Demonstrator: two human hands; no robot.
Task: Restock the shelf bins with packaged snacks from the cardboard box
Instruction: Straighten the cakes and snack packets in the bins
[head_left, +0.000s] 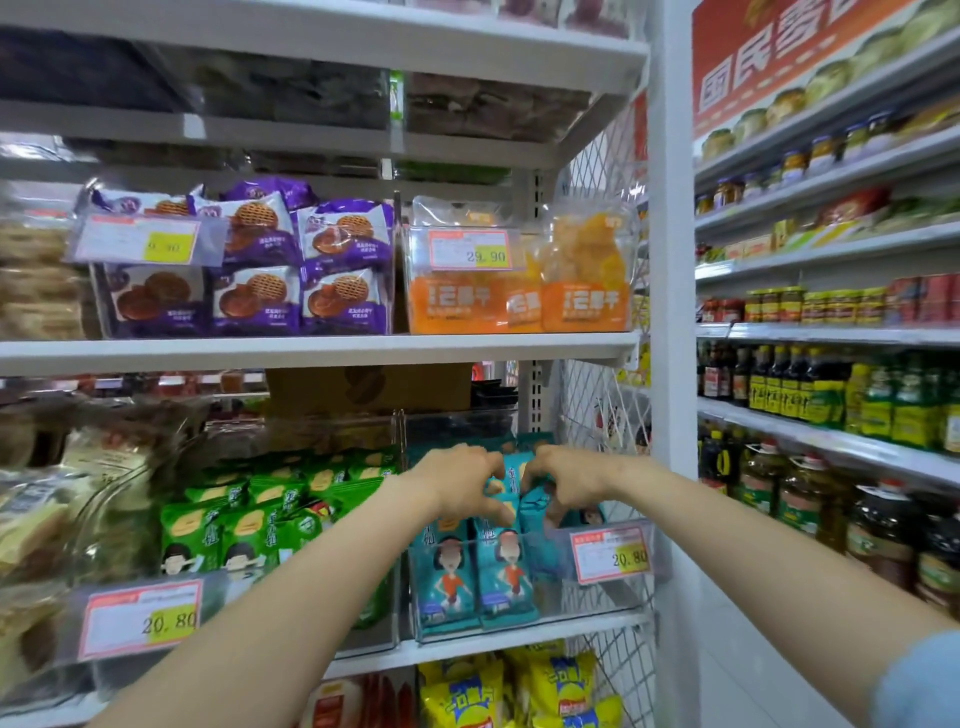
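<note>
Closest to me are the person's two bare forearms reaching in towards the shelving, with a bit of pale blue sleeve (919, 680) at the right elbow. Below them, on the bottom level, lie yellow packets (519, 691).

Both hands meet over the clear bin (553, 590) at the right end of the middle shelf (467, 644). The left hand (457, 483) has its grip closed, fingers curled onto the tops of the teal packets (470, 571) that stand upright in the bin. The right hand (569, 483), just beside it, also has its grip closed on those packets, pinching them from the other side. A price tag (610, 553) reading 20.80 hangs on the front of the bin.

Next bin to the left holds green packets (234, 530), with its own 20.80 tag (140, 618) in front.

Behind the bins, further back on the same shelf, sits the cardboard box (369, 387), partly hidden by the shelf above.

That upper shelf (311, 351) carries purple biscuit packets (260, 270) on the left and orange packets (519, 301) on the right, tagged 29.90. The levels above are too blurred to make out.

Off to the right, past a white upright post (670, 260), another run of shelves holds oil bottles (810, 493), dark sauce bottles (769, 379) and jars (779, 304), under a red banner (769, 57).
</note>
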